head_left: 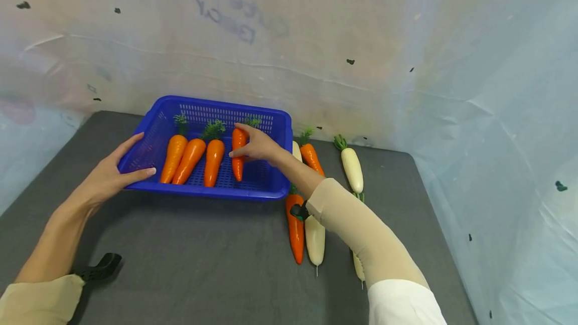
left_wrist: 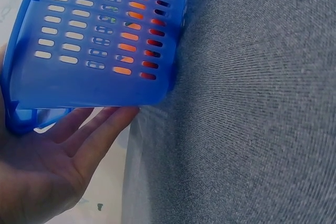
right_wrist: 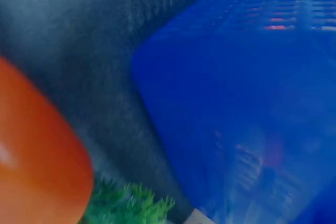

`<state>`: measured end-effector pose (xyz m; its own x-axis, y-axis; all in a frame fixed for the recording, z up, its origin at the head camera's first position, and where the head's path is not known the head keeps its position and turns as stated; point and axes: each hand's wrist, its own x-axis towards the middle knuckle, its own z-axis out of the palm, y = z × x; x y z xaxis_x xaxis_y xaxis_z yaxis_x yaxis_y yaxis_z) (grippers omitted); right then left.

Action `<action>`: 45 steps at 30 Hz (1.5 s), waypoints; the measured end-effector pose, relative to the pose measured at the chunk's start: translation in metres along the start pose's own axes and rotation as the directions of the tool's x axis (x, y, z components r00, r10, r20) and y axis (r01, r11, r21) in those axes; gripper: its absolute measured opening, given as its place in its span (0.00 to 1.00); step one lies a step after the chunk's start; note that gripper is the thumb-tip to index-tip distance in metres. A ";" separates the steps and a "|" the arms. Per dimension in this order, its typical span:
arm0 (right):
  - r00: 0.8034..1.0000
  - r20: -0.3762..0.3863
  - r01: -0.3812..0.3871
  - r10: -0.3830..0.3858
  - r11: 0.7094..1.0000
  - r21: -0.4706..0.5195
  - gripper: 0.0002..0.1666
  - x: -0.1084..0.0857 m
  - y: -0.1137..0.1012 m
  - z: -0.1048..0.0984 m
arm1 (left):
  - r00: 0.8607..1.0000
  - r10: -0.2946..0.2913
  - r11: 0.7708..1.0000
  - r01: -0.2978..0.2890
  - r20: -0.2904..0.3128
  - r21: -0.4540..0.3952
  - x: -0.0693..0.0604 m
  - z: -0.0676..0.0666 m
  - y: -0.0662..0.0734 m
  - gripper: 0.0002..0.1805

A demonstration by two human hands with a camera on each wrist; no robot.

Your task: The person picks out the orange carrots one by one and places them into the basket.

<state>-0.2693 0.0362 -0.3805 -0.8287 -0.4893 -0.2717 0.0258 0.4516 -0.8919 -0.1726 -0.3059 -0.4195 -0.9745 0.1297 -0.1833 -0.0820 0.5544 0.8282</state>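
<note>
A blue plastic basket (head_left: 253,194) with slotted walls stands on the dark cloth-covered table. My left hand (head_left: 106,175) grips its left end, thumb over the near rim; in the left wrist view the fingers (left_wrist: 105,135) lie against the end wall. Inside, my right hand (head_left: 259,145) pinches a carrot (head_left: 238,167) between thumb and fingers, near its leafy top. Left of it in the basket lie three more carrots: one nearest (head_left: 214,162), a middle one (head_left: 189,160) and a leftmost one (head_left: 173,158). The right wrist view shows only the basket's outside wall (right_wrist: 226,98), not the hand.
Right of the basket, partly under my right forearm, lie two carrots, one near (head_left: 295,234) and one far (head_left: 311,158), and several white radishes, among them a far one (head_left: 352,169) and a near one (head_left: 315,239). A pale sheet (head_left: 316,24) hangs behind the table.
</note>
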 end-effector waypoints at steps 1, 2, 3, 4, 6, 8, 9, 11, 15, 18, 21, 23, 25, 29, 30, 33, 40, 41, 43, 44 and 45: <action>1.000 0.010 0.003 -0.003 1.000 -0.005 0.52 0.003 0.001 0.003 | 1.000 -0.001 1.000 0.001 0.000 -0.002 0.000 0.000 0.000 0.53; 1.000 0.017 0.003 -0.003 1.000 -0.020 0.52 0.006 0.002 0.005 | 1.000 -0.004 1.000 0.004 0.000 -0.001 0.000 0.000 0.000 0.52; 1.000 0.020 0.005 -0.004 0.999 -0.045 0.52 0.008 0.002 0.008 | 1.000 -0.006 1.000 0.006 0.000 -0.002 0.000 0.001 0.001 0.52; 1.000 0.024 0.003 -0.001 0.998 -0.062 0.52 0.010 0.003 0.011 | 1.000 -0.007 1.000 0.007 0.000 -0.004 0.000 0.001 0.001 0.53; 1.000 0.017 -0.012 0.014 0.994 -0.106 0.51 0.014 0.004 0.017 | 1.000 -0.008 1.000 0.008 -0.001 -0.005 0.001 0.002 0.002 0.53; 0.999 0.006 -0.031 0.033 0.992 -0.124 0.51 0.017 0.006 0.022 | 1.000 -0.008 1.000 0.008 -0.004 -0.005 0.001 0.003 0.002 0.53; 0.999 -0.008 -0.044 0.043 0.989 -0.142 0.51 0.018 0.007 0.025 | 1.000 -0.007 1.000 0.007 -0.005 -0.008 0.001 0.003 0.002 0.53; 0.998 -0.029 -0.068 0.064 0.985 -0.160 0.52 0.021 0.008 0.030 | 1.000 -0.009 1.000 0.008 -0.009 -0.006 0.000 0.003 0.002 0.52; 0.995 -0.067 -0.086 0.073 0.975 -0.206 0.52 0.027 0.009 0.035 | 1.000 -0.006 1.000 0.006 -0.015 -0.002 -0.002 0.002 0.001 0.51; 0.996 -0.062 -0.078 0.067 0.976 -0.205 0.52 0.028 0.008 0.035 | 1.000 0.000 1.000 0.000 -0.017 0.006 -0.002 0.000 0.001 0.51; 0.997 -0.044 -0.066 0.058 0.972 -0.226 0.52 0.027 0.007 0.034 | 1.000 0.005 1.000 -0.005 -0.024 0.006 -0.002 0.000 0.001 0.51; 0.998 -0.038 -0.058 0.049 0.958 -0.281 0.52 0.026 0.006 0.033 | 1.000 0.011 1.000 -0.011 -0.029 0.003 -0.003 0.001 0.000 0.51; 0.999 -0.035 -0.045 0.036 0.938 -0.342 0.52 0.024 0.006 0.031 | 0.999 0.012 1.000 -0.012 -0.033 0.002 -0.003 0.002 0.000 0.51; 0.999 -0.035 -0.017 0.004 0.928 -0.372 0.52 0.019 0.006 0.025 | 0.999 0.011 1.000 -0.011 -0.038 0.000 -0.002 0.002 0.000 0.51; 0.999 -0.038 -0.011 -0.004 0.928 -0.373 0.51 0.017 0.007 0.023 | 0.999 0.013 1.000 -0.013 -0.038 0.002 -0.002 0.002 0.001 0.51; 0.998 -0.047 0.012 -0.034 0.915 -0.404 0.48 0.008 0.007 0.014 | 0.999 0.019 1.000 -0.019 -0.038 -0.003 -0.002 0.005 0.000 0.52; 0.992 -0.046 0.089 -0.114 0.921 -0.380 0.44 -0.021 -0.001 -0.009 | 1.000 0.000 1.000 -0.001 -0.031 -0.012 -0.003 0.004 0.002 0.52; 0.992 -0.046 0.097 -0.121 0.929 -0.356 0.43 -0.024 -0.001 -0.013 | 1.000 -0.004 1.000 0.003 -0.031 -0.012 -0.002 0.003 0.002 0.52; 0.990 -0.041 0.118 -0.136 0.949 -0.294 0.43 -0.031 -0.002 -0.021 | 1.000 -0.001 1.000 0.000 -0.031 -0.013 -0.002 0.002 0.002 0.52; 0.988 -0.042 0.130 -0.146 0.956 -0.263 0.43 -0.034 -0.002 -0.025 | 1.000 0.000 1.000 0.000 -0.031 -0.013 -0.002 0.002 0.002 0.52; 0.987 -0.043 0.143 -0.157 0.961 -0.235 0.43 -0.037 -0.002 -0.030 | 0.999 -0.001 1.000 0.001 -0.033 -0.012 -0.002 0.001 0.002 0.52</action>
<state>-0.2553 0.0755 -0.3579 -0.8455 -0.5219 -0.1128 -0.2249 0.5397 -0.8112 -0.1704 -0.3044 -0.4181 -0.9808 0.1017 -0.1666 -0.0853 0.5445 0.8344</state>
